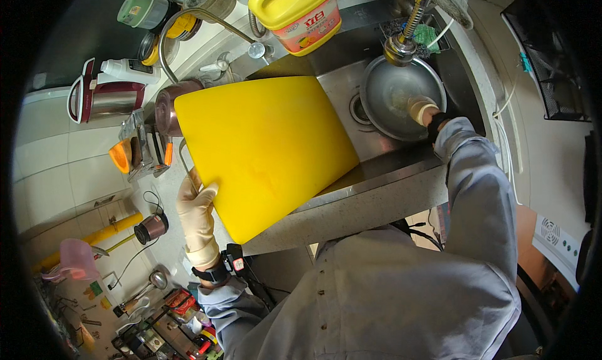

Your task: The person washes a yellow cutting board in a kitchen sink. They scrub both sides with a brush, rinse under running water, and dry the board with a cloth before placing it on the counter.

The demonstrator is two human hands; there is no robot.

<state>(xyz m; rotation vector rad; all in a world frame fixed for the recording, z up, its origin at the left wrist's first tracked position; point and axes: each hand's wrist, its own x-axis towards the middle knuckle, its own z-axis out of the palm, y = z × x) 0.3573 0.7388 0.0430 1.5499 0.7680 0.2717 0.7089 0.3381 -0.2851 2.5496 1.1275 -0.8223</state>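
Note:
My left hand, in a pale glove, grips the near left edge of a yellow plastic cutting board, thumb on top. The board is tilted across the left part of the stainless-steel sink and overhangs its front edge. In a round metal basin inside the sink, my right hand, also gloved, dips into cloudy water. Its fingertips are under the surface, so whether they hold anything is hidden. A pale patch shows in the water beside them.
Above the basin hangs a spring-hose faucet head. A yellow detergent jug stands behind the sink, near a curved metal tap. Left of the board are a mauve lidded container, a knife rack and an electric kettle.

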